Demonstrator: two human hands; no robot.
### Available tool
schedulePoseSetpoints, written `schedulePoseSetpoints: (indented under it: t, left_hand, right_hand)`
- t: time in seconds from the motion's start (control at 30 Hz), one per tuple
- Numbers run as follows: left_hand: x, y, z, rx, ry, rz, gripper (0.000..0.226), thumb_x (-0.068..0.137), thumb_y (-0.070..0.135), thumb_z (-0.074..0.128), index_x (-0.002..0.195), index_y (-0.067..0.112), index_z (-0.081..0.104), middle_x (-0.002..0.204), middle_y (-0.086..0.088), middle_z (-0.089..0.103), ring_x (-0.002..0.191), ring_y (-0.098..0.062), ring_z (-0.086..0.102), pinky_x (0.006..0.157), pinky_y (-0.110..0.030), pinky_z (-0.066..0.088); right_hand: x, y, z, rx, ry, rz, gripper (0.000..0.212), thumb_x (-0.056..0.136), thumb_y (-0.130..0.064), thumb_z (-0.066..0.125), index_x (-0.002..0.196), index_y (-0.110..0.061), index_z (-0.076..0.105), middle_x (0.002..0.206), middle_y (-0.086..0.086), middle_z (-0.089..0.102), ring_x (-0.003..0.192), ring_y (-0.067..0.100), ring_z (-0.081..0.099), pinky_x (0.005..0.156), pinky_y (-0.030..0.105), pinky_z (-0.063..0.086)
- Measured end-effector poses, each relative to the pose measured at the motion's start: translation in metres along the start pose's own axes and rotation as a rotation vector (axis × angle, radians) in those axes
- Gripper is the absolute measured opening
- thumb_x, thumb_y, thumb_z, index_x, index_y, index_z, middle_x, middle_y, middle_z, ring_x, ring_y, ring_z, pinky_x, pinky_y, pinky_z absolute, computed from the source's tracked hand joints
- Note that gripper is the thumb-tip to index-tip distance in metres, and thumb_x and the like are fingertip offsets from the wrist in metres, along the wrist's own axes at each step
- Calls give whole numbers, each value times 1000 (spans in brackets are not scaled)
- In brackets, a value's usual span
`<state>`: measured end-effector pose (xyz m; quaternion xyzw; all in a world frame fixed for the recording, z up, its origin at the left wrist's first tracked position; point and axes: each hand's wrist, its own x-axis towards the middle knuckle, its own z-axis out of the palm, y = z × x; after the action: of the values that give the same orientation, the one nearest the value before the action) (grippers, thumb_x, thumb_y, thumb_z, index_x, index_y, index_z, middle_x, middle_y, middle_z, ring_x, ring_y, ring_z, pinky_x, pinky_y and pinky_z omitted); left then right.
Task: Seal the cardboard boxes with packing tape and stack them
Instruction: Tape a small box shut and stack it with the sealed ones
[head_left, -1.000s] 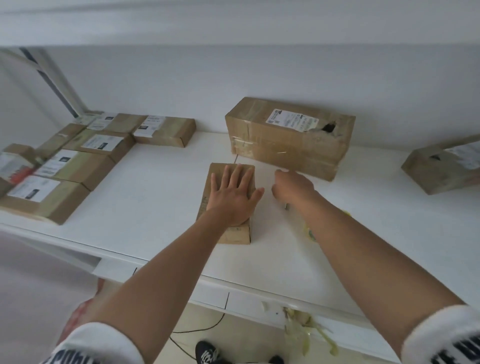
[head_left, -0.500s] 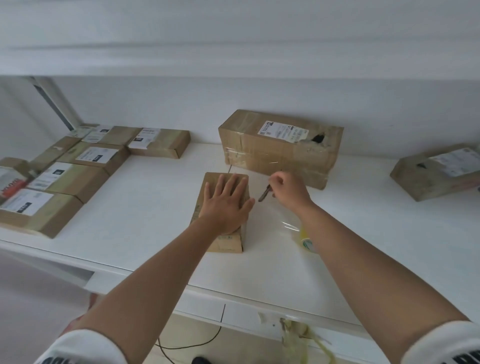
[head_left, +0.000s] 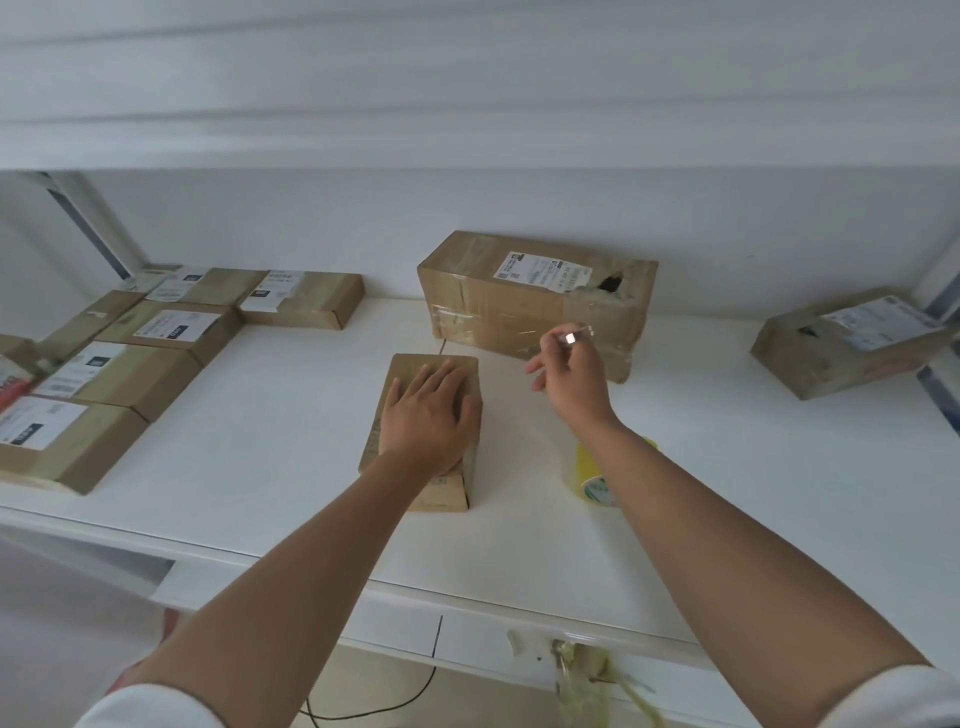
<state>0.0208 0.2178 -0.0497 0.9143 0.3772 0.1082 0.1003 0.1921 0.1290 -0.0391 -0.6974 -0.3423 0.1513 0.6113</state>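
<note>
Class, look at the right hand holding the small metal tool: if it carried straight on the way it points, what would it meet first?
Most likely the large taped cardboard box directly behind the right hand; the small metal tool already overlaps its front face, though depth is unclear.

Soft, even, cool light is filling the scene, flat and slightly dim; the white table (head_left: 270, 426) is showing no glare, only faint shadows lying beside the small cardboard box (head_left: 415, 488) and under the forearms; wide-angle distortion is bending the table's front edge and stretching the corners; the raised right hand (head_left: 571, 379) and the small object it is pinching are blurring slightly; the upper wall is smearing into streaks.
</note>
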Motion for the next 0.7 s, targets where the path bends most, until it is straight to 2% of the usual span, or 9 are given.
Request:
schedulePoseSetpoints:
  t: [0.1,0.2,0.27,0.37,0.43,0.6,0.7]
  left_hand:
    - [-1,1,-2,38,-39,-40,55,101,50,21,154,35,30,164,14,21,154,-17,12,124,-51,2]
    - [-1,4,-5,68,-102,-61,56,103,53,17,156,40,20,166,16,11,155,-19,4,123,-53,-3]
    - [-1,4,-4,67,-129,-65,56,103,54,14,157,41,16,167,16,6,155,-20,-1,122,-52,-6]
    - [1,1,-4,39,-166,-72,55,104,52,11,158,43,10,167,15,-1,154,-18,-7,122,-51,-10]
    - [2,-1,-5,33,-189,-66,54,104,46,11,157,43,6,167,15,-4,154,-18,-9,122,-50,-10]
    - [6,-8,-5,61,-193,-19,55,103,43,10,158,43,1,167,15,-6,154,-19,-10,123,-51,-8]
    - [8,-8,-6,83,-200,2,55,104,45,10,158,43,0,166,16,-6,154,-20,-9,123,-52,-7]
  right_hand:
    - [4,-2,-7,0,75,61,21,103,-27,46,83,-24,52,64,0,62,55,12,58,62,33,52]
    - [9,-6,-12,-14,108,111,32,101,-28,50,72,-16,56,59,-1,60,51,7,56,61,28,48]
    - [10,-12,-13,123,95,192,34,100,-25,53,69,-12,60,58,0,63,53,10,57,61,28,50]
    - [5,-20,-5,519,-17,355,21,99,-18,56,83,-9,64,67,4,68,62,14,63,59,22,53]
    - [1,-18,0,671,-81,439,15,98,-13,58,87,-6,64,70,5,69,66,15,65,60,20,55]
    - [2,-9,-2,679,-80,541,15,101,-24,54,93,-13,59,70,2,69,69,15,64,66,25,52]
    - [3,-6,-6,619,-41,604,18,102,-31,51,94,-16,56,64,1,64,61,15,59,61,26,46]
